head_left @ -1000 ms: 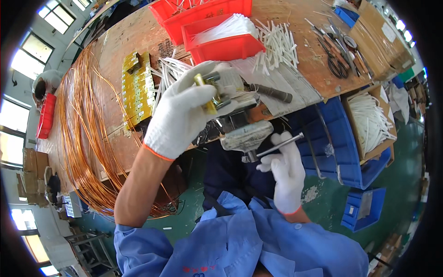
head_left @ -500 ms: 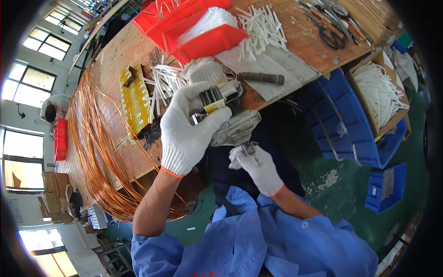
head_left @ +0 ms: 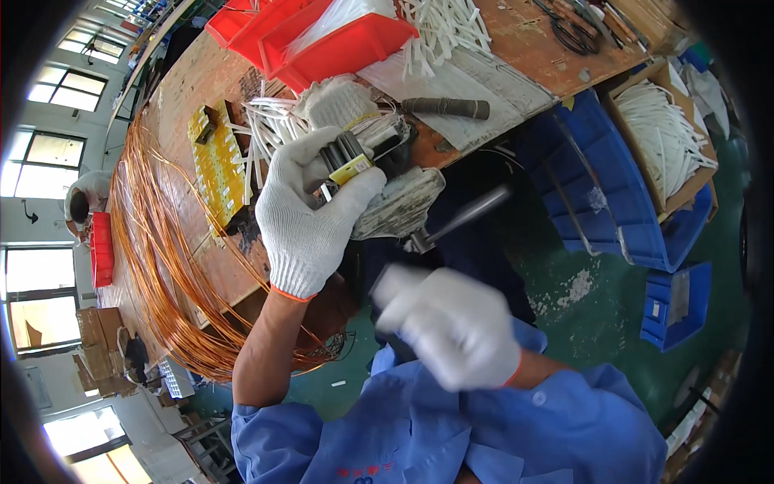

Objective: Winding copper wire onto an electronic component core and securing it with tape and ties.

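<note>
The scene is seen from a single wide fisheye view worn on the head, aimed steeply down over the chest and blue sleeves. The white-gloved left hand is caught close, near the centre, and the blurred white-gloved right hand closer still, lower down. The worn wooden bench is taken in farther off, across the top and tilted, its straight edge bent toward the rim. Green floor is seen at the right, windows at the far left. No second view is given, so nothing is shared.
</note>
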A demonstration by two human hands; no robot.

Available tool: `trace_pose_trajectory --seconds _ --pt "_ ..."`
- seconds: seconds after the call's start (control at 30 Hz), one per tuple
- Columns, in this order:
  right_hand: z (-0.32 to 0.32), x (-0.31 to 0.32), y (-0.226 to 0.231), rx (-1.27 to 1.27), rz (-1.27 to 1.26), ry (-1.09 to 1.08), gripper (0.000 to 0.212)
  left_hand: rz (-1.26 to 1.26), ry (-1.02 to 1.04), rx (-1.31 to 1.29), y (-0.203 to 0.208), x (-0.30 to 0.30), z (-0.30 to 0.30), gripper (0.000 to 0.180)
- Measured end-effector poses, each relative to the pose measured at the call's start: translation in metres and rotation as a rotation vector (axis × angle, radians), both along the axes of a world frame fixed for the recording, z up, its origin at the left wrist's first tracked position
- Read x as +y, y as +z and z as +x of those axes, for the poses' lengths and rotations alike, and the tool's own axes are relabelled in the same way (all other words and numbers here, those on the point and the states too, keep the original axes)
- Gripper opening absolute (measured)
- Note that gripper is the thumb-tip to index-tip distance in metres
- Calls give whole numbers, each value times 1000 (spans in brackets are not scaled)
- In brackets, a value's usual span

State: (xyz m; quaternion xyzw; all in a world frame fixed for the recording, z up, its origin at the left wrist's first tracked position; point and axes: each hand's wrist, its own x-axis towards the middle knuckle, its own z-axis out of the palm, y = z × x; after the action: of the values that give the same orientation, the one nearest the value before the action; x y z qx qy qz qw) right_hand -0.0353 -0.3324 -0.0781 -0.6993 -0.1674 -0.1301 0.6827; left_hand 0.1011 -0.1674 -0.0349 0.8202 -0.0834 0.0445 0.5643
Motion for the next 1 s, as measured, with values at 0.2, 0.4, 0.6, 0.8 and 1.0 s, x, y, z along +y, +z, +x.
trace_pose_trajectory --seconds 0.2,0.4,0.6,0.8,1.0 --pt "2 -2 -50 434 -324 -68 67 11 -33 15 0 -1 1 58" --pt "11 7 -36 -20 -514 -127 62 105 -19 -103 -5 8 1 61" --pt "34 -10 -17 -223 -740 -535 50 22 -108 -199 -9 17 -2 68" --pt "47 -48 -168 245 -776 -563 66 170 361 -465 -43 104 -10 45" --pt "-9 -2 -124 250 -325 -377 60 1000 670 -163 -85 214 -19 40"
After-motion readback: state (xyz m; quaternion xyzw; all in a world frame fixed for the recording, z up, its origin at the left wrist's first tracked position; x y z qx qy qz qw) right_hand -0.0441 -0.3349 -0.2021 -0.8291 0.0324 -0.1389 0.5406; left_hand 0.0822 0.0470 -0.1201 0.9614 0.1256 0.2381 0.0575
